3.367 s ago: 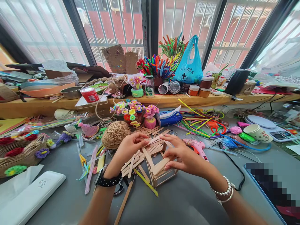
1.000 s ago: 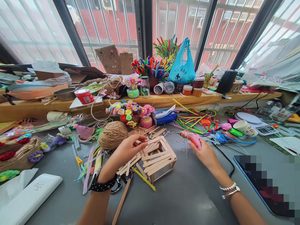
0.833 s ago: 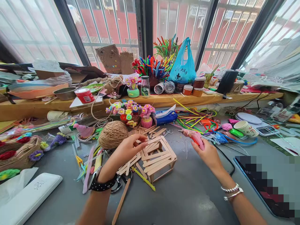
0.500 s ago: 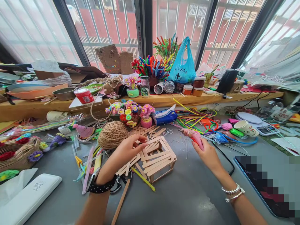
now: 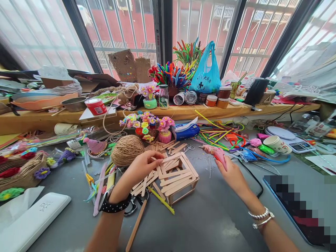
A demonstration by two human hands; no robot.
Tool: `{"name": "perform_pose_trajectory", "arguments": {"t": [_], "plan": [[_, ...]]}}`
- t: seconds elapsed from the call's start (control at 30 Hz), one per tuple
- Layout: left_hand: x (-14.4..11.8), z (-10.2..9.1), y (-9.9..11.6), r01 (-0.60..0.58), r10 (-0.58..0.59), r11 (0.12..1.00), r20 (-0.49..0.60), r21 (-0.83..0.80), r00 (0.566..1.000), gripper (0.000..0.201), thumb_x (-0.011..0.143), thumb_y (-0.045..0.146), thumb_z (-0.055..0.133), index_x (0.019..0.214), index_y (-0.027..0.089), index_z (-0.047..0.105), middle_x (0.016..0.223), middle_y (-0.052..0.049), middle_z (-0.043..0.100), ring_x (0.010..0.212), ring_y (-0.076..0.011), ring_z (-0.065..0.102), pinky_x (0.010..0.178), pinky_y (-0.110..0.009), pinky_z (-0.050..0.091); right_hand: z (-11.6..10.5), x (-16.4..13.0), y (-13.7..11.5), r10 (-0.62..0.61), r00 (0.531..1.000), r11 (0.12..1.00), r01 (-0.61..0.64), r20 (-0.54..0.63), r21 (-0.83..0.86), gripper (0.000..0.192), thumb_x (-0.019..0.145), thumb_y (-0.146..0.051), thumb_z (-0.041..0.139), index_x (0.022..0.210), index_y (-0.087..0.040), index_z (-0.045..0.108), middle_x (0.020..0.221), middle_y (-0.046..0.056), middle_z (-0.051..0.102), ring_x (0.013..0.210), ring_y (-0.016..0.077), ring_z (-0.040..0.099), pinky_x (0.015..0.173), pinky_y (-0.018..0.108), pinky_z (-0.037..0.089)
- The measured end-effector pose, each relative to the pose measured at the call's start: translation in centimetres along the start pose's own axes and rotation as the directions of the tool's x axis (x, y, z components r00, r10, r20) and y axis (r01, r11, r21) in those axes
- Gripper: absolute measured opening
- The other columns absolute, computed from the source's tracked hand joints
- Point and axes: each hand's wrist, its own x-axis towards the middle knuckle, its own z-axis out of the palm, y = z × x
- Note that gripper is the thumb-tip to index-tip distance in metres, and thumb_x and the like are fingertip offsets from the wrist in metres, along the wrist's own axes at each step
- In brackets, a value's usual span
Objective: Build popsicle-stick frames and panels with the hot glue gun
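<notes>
My right hand grips a pink hot glue gun by its handle, with the nozzle pointing left above the table. My left hand is closed, thumb and fingertips pinched at the back left corner of a craft-stick frame. That boxy frame stands on the table, with several sticks laid slantwise across its top. Loose craft sticks lie under and beside my left hand. A yellow-green pipe cleaner sticks out in front of the frame.
A ball of twine sits behind my left hand. Scissors lie behind the frame. One long stick lies at the front. At right are a phone and a black cord; a white power bank is at left.
The whole view has shifted very slightly. Both hands, the glue gun and the craft-stick frame keep practically the same places relative to each other.
</notes>
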Motion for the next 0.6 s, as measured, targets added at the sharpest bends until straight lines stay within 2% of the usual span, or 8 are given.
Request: {"name": "perform_pose_trajectory", "arguments": {"t": [0.33,0.6], "plan": [[-0.12,-0.11,0.17,-0.016,0.017,0.998,-0.019,0.060,1.000,0.031,0.071,0.039,0.049,0.087,0.015,0.060,0.076,-0.002,0.062,0.063,-0.0143,0.054,0.056,-0.023,0.041,0.25,0.07,0.24,-0.020,1.000,1.000,0.020,-0.024,0.003,0.025,0.081,-0.040,0.029,0.084,-0.021,0.043,0.076,0.008,0.060,0.073,0.0248,0.059,0.058,0.031,0.041],[-0.07,-0.08,0.13,-0.010,0.010,0.999,-0.009,0.040,1.000,0.030,0.070,0.039,0.050,0.084,0.015,0.060,0.077,-0.002,0.063,0.064,-0.0143,0.054,0.055,-0.022,0.041,0.27,0.08,0.29,-0.048,0.998,0.999,0.048,-0.044,0.010,0.026,0.081,-0.040,0.029,0.085,-0.020,0.045,0.078,0.008,0.061,0.073,0.0241,0.058,0.057,0.030,0.040]]}}
